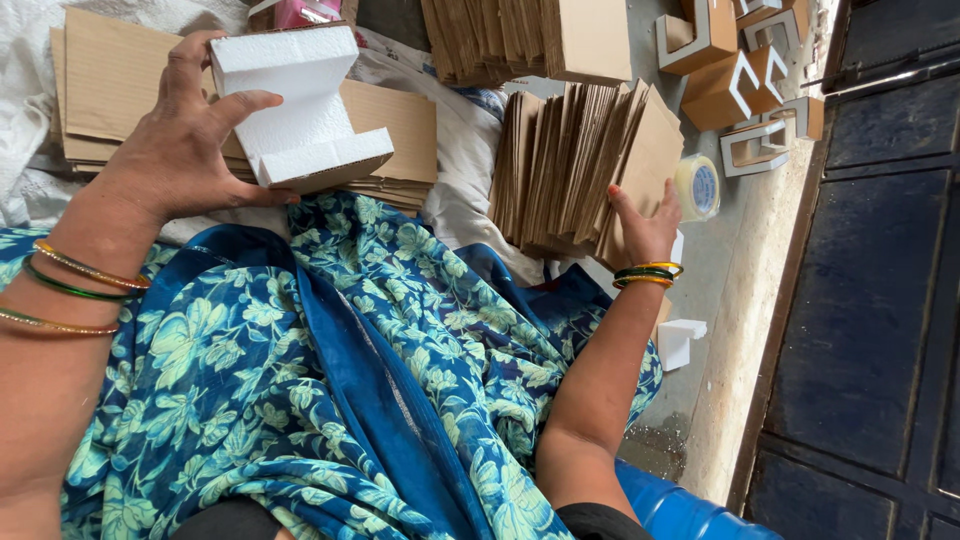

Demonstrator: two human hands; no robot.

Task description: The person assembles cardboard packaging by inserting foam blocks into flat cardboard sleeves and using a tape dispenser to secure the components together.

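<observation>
My left hand (175, 140) grips a white foam block (300, 105) with a stepped profile, held above my lap and a flat pile of cardboard sheets (110, 80). My right hand (645, 225) reaches out to a standing stack of folded cardboard pieces (580, 165) and its fingers rest on the outermost piece. Both wrists carry green and gold bangles. A blue floral cloth (340, 390) covers my lap.
A roll of clear tape (697, 187) lies just beyond the stack. Cardboard-wrapped foam corner pieces (740, 85) are piled at the top right. More cardboard stacks (520, 35) stand at the top. A small white foam piece (680, 338) lies on the floor. A dark panelled door (880, 300) is at right.
</observation>
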